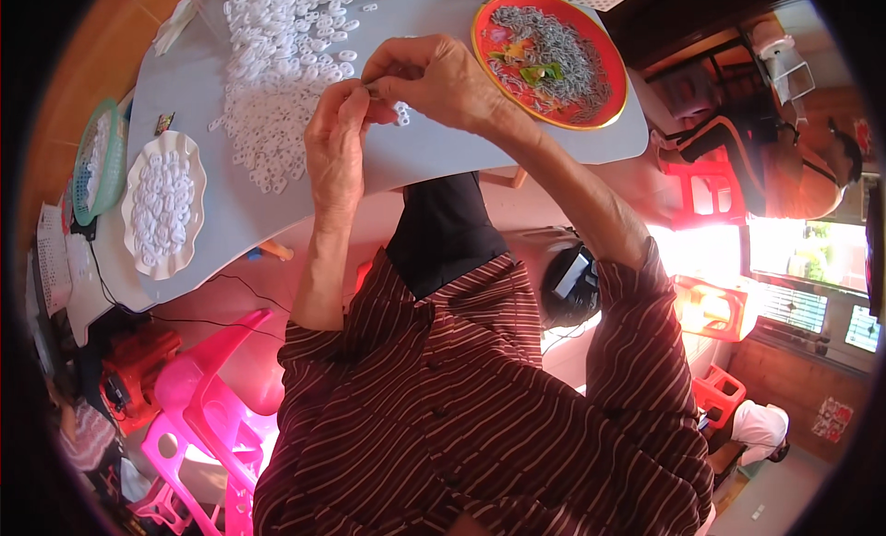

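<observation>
Over the table's near edge my two hands meet, fingertips almost touching. My left hand [336, 148] pinches upward with thumb and fingers closed. My right hand [448, 82] comes across from the right, its thumb and forefinger pressed together at the same spot. Whatever small piece sits between the fingertips is mostly hidden. Just under the right fingers a few white pieces [401, 113] show. Behind and left of my hands spreads a heap of small white oval plastic pieces [268, 102]. A red plate with a gold rim [612, 61] holds many small grey metal pieces [563, 52].
On the grey table [221, 208], a white scalloped dish [189, 236] of white pieces stands at left, beside a green basket [113, 167]. Pink chairs [208, 388] and a dark fan-like object [569, 282] are below. People sit on red stools [706, 190] at right.
</observation>
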Tool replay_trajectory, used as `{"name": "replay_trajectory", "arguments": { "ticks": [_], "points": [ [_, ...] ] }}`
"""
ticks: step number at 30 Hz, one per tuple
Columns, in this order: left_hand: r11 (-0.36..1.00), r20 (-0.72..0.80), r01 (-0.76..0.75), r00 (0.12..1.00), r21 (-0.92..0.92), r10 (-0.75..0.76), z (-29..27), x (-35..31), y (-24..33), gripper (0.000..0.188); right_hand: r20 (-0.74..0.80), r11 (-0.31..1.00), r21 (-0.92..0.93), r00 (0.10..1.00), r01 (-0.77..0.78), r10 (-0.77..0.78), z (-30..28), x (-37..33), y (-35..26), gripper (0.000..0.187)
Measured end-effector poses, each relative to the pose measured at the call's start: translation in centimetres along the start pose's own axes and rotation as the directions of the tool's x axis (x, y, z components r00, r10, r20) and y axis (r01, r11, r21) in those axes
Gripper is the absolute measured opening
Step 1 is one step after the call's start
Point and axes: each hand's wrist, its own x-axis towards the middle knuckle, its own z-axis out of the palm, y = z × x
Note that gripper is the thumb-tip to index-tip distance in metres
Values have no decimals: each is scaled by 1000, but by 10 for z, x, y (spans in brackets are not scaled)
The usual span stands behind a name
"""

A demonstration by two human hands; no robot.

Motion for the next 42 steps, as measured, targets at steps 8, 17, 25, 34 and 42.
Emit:
{"name": "replay_trajectory", "arguments": {
  "ticks": [8,17,25,34,42],
  "points": [
    [998,-23,47,999,-49,-48,1,-3,-7,10,-61,948,-292,987,124,-148,-28,-13,13,14],
    [994,-5,58,998,97,-58,8,-4,-5,7,22,652,-742,978,156,-209,-140,9,54,14],
    [974,58,27,997,226,-41,8,-5,-5,7,8,518,-854,997,46,-75,-134,15,64,12],
    [969,71,16,997,245,-34,6,-6,-4,9,28,645,-761,996,74,-81,-146,23,69,12],
    [954,57,-23,998,299,7,0,-11,-1,8,220,335,-920,975,203,14,-133,38,82,13]
  ]
}}
